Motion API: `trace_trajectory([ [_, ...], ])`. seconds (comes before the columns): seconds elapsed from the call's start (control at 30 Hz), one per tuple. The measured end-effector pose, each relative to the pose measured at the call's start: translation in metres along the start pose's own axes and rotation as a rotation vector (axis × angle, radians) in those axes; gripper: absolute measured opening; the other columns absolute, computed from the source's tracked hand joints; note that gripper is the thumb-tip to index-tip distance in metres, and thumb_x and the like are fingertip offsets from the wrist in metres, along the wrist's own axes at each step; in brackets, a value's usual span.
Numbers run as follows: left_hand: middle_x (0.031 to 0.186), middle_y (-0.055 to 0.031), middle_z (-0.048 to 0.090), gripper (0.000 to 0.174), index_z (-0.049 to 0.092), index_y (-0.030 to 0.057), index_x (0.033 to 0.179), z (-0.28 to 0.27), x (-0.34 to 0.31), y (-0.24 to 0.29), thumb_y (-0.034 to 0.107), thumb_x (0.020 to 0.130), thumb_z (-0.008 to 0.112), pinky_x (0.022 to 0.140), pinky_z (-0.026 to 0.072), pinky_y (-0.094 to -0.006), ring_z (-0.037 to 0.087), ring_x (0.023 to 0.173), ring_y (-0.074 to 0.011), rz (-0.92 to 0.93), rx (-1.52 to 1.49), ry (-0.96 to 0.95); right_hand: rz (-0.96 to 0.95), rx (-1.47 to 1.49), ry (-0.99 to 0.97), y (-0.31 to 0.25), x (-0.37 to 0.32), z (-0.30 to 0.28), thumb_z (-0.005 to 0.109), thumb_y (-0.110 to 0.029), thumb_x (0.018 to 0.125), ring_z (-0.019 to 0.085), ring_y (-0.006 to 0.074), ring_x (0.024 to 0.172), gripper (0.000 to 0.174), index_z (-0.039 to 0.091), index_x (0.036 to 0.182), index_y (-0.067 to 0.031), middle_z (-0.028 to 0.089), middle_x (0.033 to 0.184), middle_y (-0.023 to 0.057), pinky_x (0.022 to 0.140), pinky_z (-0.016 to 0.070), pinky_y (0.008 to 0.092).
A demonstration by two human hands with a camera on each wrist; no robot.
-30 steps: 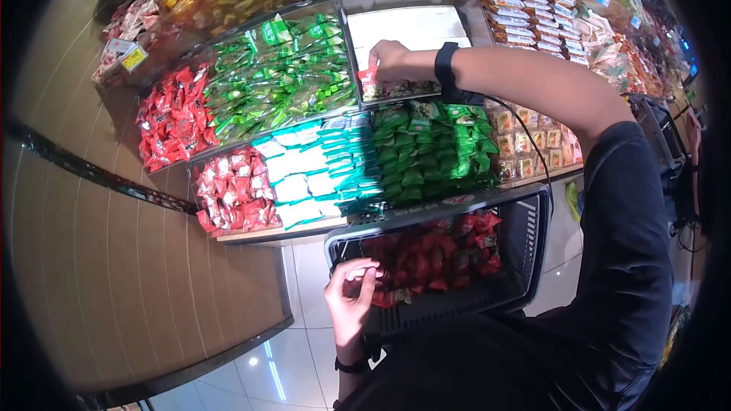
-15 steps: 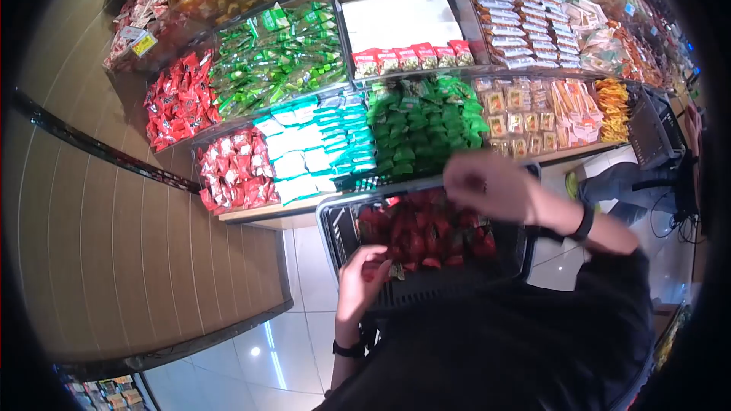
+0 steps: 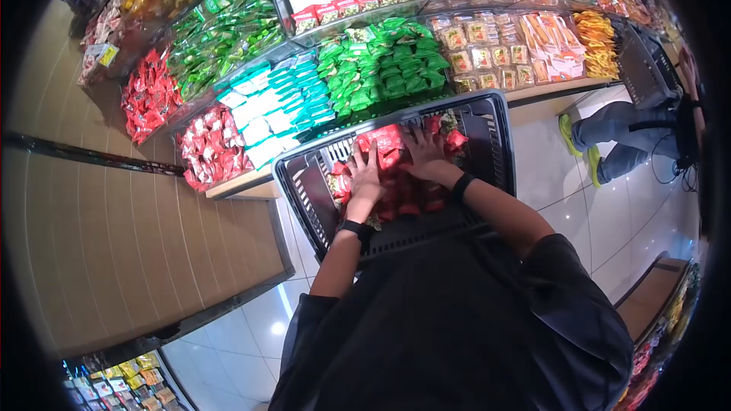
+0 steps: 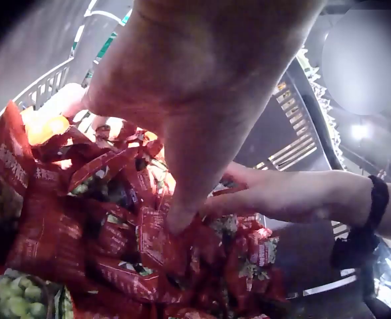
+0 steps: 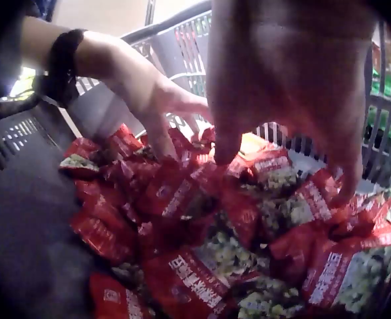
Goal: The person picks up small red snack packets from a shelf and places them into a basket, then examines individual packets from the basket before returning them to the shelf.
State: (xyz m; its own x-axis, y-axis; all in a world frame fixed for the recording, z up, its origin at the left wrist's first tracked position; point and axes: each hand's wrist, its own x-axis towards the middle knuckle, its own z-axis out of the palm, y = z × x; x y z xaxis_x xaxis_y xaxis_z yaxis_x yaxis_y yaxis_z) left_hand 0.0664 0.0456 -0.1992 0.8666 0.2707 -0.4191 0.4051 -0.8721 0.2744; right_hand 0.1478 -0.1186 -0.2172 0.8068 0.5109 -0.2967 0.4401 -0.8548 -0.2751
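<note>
Both hands are inside a dark plastic shopping basket [image 3: 491, 160], on a pile of red snack packets [image 3: 387, 137]. My left hand [image 3: 365, 176] lies over the left part of the pile with its fingers spread and touching the packets. To its right, my right hand [image 3: 426, 158] rests on the packets near the basket's far side, fingers spread too. Seen from the right wrist, the fingertips reach down among red packets [image 5: 189, 279] printed with green beans or peas. The left wrist view has the right hand [image 4: 275, 193] just beyond the left one.
Beyond the basket, a tiered shelf holds green packets [image 3: 381, 61], teal and white packets [image 3: 289, 91] and a row of red packets [image 3: 358, 4]. A brown panel [image 3: 145, 251] stands on the left. At right are another person's legs [image 3: 620, 133] and a dark crate [image 3: 647, 68].
My right hand has come back from the shelf's upper bin, where it touched a red packet, down into the basket. My left hand has moved from the basket's near-left edge onto the pile.
</note>
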Motion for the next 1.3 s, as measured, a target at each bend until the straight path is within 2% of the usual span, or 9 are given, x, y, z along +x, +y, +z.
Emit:
trace_trajectory([
  [0.3,0.162,-0.0117,0.025,0.128,0.011,0.0279,0.163,0.02,0.024,-0.013,0.036,0.064,0.092,0.115,0.034,-0.0642,0.024,0.148,-0.0444,0.155,-0.018,0.192,-0.001,0.117,-0.119,0.004,0.017,0.03,0.085,-0.052,0.071,0.021,0.0494,0.149,0.128,0.0,0.163,-0.0293,0.013,0.165,0.0235,0.114,0.0314,0.0643],
  [0.63,0.155,-0.0163,0.038,0.094,0.038,0.0228,0.153,0.029,0.024,-0.015,0.037,0.074,0.087,0.112,0.0348,-0.0672,0.036,0.143,-0.0439,0.184,0.0,0.066,-0.007,0.402,-0.29,-0.004,-0.001,0.049,0.089,-0.057,0.059,0.008,0.0513,0.152,0.126,0.023,0.159,-0.0215,0.008,0.166,0.0254,0.122,0.0268,0.0543],
  [0.73,0.152,-0.0143,0.043,0.089,0.042,0.0206,0.151,0.034,0.013,-0.008,0.035,0.075,0.086,0.11,0.0364,-0.0664,0.039,0.141,-0.0429,0.194,0.064,0.082,0.039,0.346,-0.028,-0.004,-0.005,0.058,0.089,-0.049,0.064,0.035,0.043,0.141,0.104,0.044,0.148,-0.0075,0.036,0.152,0.0257,0.111,0.041,0.0519],
  [0.83,0.145,-0.015,0.052,0.078,0.05,0.0114,0.144,0.02,-0.002,-0.006,0.021,0.074,0.084,0.111,0.0411,-0.0573,0.048,0.135,-0.0392,0.273,-0.052,0.168,-0.422,1.472,-0.12,0.008,-0.001,0.044,0.078,-0.01,0.081,0.066,0.0166,0.1,0.05,0.06,0.127,-0.0031,0.07,0.107,0.0066,0.092,0.0534,0.0357],
  [0.93,0.136,-0.0237,0.058,0.067,0.054,0.0058,0.137,0.001,-0.015,-0.008,0.007,0.074,0.076,0.098,0.0525,-0.0415,0.06,0.12,-0.0416,0.523,-0.585,0.198,-0.21,1.494,-0.136,-0.002,-0.015,-0.013,0.073,-0.005,0.083,0.066,0.0147,0.095,0.041,0.061,0.123,-0.0044,0.07,0.109,0.0044,0.081,0.0554,0.0317],
  [1.03,0.1,-0.0168,0.073,0.05,0.061,0.0021,0.129,0.0,-0.012,-0.015,0.01,0.082,0.077,0.075,0.0567,-0.0357,0.072,0.081,-0.0235,0.666,-0.527,0.323,-0.15,1.566,-0.105,0.008,-0.035,-0.064,0.071,-0.007,0.087,0.066,0.0136,0.1,0.04,0.059,0.125,-0.0057,0.068,0.113,0.0034,0.082,0.0552,0.0323],
  [1.1,0.105,-0.0172,0.073,0.045,0.063,0.0028,0.127,-0.009,-0.022,-0.017,0.015,0.086,0.077,0.082,0.0549,-0.0359,0.07,0.089,-0.0241,0.536,-0.428,0.123,0.147,1.858,-0.288,0.007,-0.063,-0.103,0.069,-0.005,0.089,0.065,0.0131,0.102,0.034,0.059,0.121,-0.0082,0.065,0.11,0.001,0.083,0.0544,0.0307],
  [1.17,0.112,-0.0177,0.07,0.04,0.064,0.0032,0.125,-0.042,-0.06,0.006,0.022,0.092,0.074,0.092,0.051,-0.0369,0.067,0.102,-0.0254,0.636,0.003,0.53,0.034,2.083,-0.379,0.004,-0.095,-0.135,0.067,-0.002,0.09,0.063,0.0123,0.104,0.027,0.059,0.115,-0.01,0.063,0.104,-0.0005,0.084,0.0536,0.0287],
  [1.3,0.134,-0.0111,0.061,0.06,0.05,0.0069,0.142,-0.077,-0.098,0.054,0.053,0.103,0.052,0.101,0.051,-0.0423,0.064,0.116,-0.0267,0.311,-1.606,-0.316,-0.209,2.074,-0.238,-0.02,-0.121,-0.159,0.065,-0.001,0.09,0.062,0.0135,0.101,0.027,0.056,0.115,-0.0082,0.061,0.103,0.0,0.087,0.0517,0.0286],
])
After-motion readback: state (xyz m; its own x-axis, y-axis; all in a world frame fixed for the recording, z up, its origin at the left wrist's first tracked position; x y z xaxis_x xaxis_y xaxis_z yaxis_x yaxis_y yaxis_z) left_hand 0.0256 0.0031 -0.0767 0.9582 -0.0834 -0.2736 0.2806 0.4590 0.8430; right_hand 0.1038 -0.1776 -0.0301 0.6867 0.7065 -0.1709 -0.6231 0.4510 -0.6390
